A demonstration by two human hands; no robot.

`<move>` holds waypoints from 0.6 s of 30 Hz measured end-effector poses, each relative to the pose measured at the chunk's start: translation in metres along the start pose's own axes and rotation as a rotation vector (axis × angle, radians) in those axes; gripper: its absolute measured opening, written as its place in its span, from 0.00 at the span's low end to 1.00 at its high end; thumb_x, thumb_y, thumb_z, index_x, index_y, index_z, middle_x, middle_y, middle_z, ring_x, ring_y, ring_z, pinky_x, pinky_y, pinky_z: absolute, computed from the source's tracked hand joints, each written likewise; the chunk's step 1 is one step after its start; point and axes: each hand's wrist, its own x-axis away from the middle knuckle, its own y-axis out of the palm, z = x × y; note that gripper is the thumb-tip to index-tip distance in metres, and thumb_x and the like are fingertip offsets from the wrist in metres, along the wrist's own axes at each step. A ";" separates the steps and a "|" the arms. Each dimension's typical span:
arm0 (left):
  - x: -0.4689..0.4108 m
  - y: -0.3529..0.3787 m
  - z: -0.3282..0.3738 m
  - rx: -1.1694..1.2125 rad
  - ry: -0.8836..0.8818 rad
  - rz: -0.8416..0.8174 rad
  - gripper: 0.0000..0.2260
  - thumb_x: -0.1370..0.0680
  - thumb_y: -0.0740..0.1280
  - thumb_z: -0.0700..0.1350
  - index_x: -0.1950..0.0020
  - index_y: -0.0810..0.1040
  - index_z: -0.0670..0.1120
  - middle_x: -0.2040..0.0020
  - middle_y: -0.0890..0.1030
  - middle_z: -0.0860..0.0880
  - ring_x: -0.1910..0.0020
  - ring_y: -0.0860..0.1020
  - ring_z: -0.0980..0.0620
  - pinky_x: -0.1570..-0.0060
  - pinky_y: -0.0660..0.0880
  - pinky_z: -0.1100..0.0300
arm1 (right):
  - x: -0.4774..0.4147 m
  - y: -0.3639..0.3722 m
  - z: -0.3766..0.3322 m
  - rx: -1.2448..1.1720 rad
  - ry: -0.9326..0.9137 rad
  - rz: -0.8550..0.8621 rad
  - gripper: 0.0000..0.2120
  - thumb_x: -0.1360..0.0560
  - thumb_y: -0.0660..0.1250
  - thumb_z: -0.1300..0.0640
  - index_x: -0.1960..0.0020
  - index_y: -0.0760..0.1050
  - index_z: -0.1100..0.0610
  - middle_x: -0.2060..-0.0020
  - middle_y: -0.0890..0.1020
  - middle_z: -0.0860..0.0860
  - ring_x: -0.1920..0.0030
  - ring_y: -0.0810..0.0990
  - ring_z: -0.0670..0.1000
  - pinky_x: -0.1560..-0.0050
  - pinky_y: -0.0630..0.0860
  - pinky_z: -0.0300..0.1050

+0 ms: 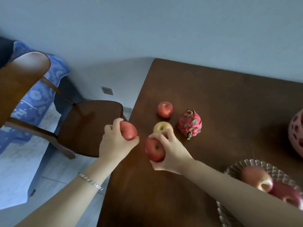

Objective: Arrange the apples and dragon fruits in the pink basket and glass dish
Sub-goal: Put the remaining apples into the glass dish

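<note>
From the head camera, the left hand [113,143] is raised over the near-left edge of the brown table [221,99]. Its fingers and thumb curl round a red apple [129,131], which is gripped from the left side and held off the surface. A silver bracelet [91,181] sits on that wrist.

The right hand [172,153] is just beside it, over the tabletop. Its fingers are slightly spread and wrapped over the top of a second red apple [155,150], with the thumb underneath and the stem end facing the camera.

A yellowish apple [162,126] rests on the table directly behind the right fingertips; whether they touch it cannot be told. A third red apple [165,109] stands farther back. A dragon fruit [190,123] lies to the right of these two.

The pink basket [296,133] is cut off by the right edge, well apart from the loose fruit. The glass dish [242,165] is at lower right, partly hidden by the right forearm, and holds a pale red apple [257,177] and a dark red apple [288,194].

A wooden chair [91,126] stands to the left of the table.
</note>
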 end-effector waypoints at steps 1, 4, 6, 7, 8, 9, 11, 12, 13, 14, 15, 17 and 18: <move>0.001 0.003 0.004 0.018 0.010 -0.046 0.36 0.33 0.74 0.56 0.31 0.60 0.54 0.36 0.68 0.43 0.44 0.75 0.42 0.51 0.76 0.53 | 0.018 -0.004 0.005 -0.075 0.021 0.035 0.35 0.39 0.75 0.47 0.39 0.59 0.36 0.43 0.62 0.46 0.47 0.73 0.51 0.46 0.76 0.43; 0.011 0.014 0.023 0.048 0.045 -0.223 0.37 0.32 0.73 0.56 0.29 0.58 0.56 0.34 0.67 0.44 0.41 0.74 0.42 0.47 0.74 0.52 | 0.072 -0.015 0.024 -0.201 0.079 0.129 0.34 0.41 0.75 0.46 0.43 0.59 0.30 0.44 0.65 0.44 0.47 0.72 0.44 0.47 0.70 0.27; 0.024 0.023 0.038 0.025 0.097 -0.306 0.36 0.33 0.73 0.58 0.30 0.59 0.56 0.36 0.68 0.46 0.43 0.74 0.45 0.49 0.75 0.54 | 0.104 -0.022 0.037 -0.205 0.137 0.164 0.34 0.42 0.73 0.44 0.44 0.58 0.29 0.44 0.65 0.40 0.44 0.70 0.39 0.48 0.66 0.21; 0.034 0.029 0.047 0.008 0.132 -0.340 0.34 0.33 0.72 0.59 0.32 0.60 0.57 0.37 0.69 0.47 0.44 0.75 0.46 0.49 0.76 0.54 | 0.122 -0.027 0.044 -0.198 0.175 0.180 0.34 0.42 0.73 0.45 0.43 0.58 0.31 0.44 0.66 0.40 0.43 0.69 0.37 0.48 0.64 0.20; 0.041 0.033 0.053 -0.010 0.157 -0.375 0.34 0.33 0.72 0.59 0.33 0.60 0.57 0.38 0.69 0.48 0.45 0.74 0.47 0.49 0.77 0.53 | 0.134 -0.030 0.051 -0.194 0.207 0.198 0.34 0.41 0.74 0.47 0.42 0.59 0.34 0.44 0.67 0.41 0.43 0.69 0.37 0.47 0.62 0.19; 0.053 0.041 0.064 -0.030 0.183 -0.418 0.33 0.33 0.72 0.60 0.33 0.60 0.58 0.38 0.68 0.49 0.44 0.74 0.47 0.48 0.77 0.53 | 0.153 -0.035 0.058 -0.198 0.257 0.217 0.34 0.40 0.75 0.49 0.42 0.60 0.37 0.44 0.68 0.42 0.43 0.70 0.37 0.47 0.62 0.18; 0.073 0.052 0.080 -0.041 0.224 -0.486 0.32 0.32 0.71 0.60 0.34 0.59 0.59 0.37 0.67 0.50 0.41 0.73 0.48 0.45 0.76 0.53 | 0.181 -0.042 0.071 -0.217 0.339 0.228 0.34 0.39 0.77 0.51 0.41 0.61 0.40 0.45 0.68 0.39 0.45 0.71 0.40 0.49 0.66 0.21; 0.084 0.058 0.090 -0.034 0.248 -0.506 0.32 0.32 0.72 0.59 0.34 0.59 0.59 0.36 0.67 0.51 0.41 0.73 0.48 0.45 0.76 0.54 | 0.196 -0.045 0.078 -0.225 0.370 0.225 0.34 0.39 0.77 0.50 0.41 0.61 0.39 0.46 0.68 0.37 0.46 0.72 0.42 0.48 0.70 0.25; 0.096 0.064 0.099 -0.033 0.268 -0.515 0.32 0.32 0.72 0.59 0.34 0.59 0.60 0.36 0.67 0.51 0.41 0.73 0.48 0.45 0.75 0.55 | 0.210 -0.048 0.084 -0.224 0.395 0.221 0.34 0.39 0.77 0.49 0.40 0.61 0.39 0.46 0.68 0.38 0.46 0.73 0.43 0.47 0.72 0.29; 0.104 0.068 0.105 -0.033 0.283 -0.513 0.32 0.32 0.72 0.59 0.34 0.59 0.60 0.37 0.67 0.51 0.41 0.73 0.48 0.46 0.75 0.55 | 0.219 -0.048 0.089 -0.217 0.411 0.213 0.35 0.39 0.77 0.48 0.40 0.61 0.38 0.45 0.67 0.39 0.46 0.73 0.43 0.46 0.73 0.31; 0.112 0.073 0.110 -0.033 0.294 -0.511 0.32 0.32 0.71 0.59 0.34 0.59 0.60 0.37 0.67 0.50 0.41 0.74 0.48 0.46 0.75 0.56 | 0.225 -0.047 0.093 -0.201 0.418 0.211 0.36 0.38 0.77 0.48 0.39 0.60 0.37 0.44 0.66 0.40 0.46 0.72 0.43 0.46 0.71 0.31; 0.127 0.081 0.119 -0.038 0.310 -0.503 0.32 0.32 0.71 0.59 0.33 0.59 0.59 0.38 0.67 0.50 0.42 0.74 0.48 0.46 0.75 0.56 | 0.235 -0.043 0.098 -0.166 0.404 0.191 0.36 0.38 0.76 0.46 0.37 0.59 0.37 0.42 0.65 0.40 0.44 0.71 0.42 0.45 0.70 0.30; 0.137 0.086 0.125 -0.043 0.315 -0.504 0.32 0.32 0.71 0.59 0.33 0.59 0.59 0.37 0.67 0.50 0.42 0.74 0.48 0.46 0.75 0.55 | 0.243 -0.041 0.101 -0.140 0.390 0.154 0.36 0.38 0.76 0.45 0.36 0.60 0.37 0.41 0.64 0.40 0.44 0.71 0.43 0.43 0.72 0.32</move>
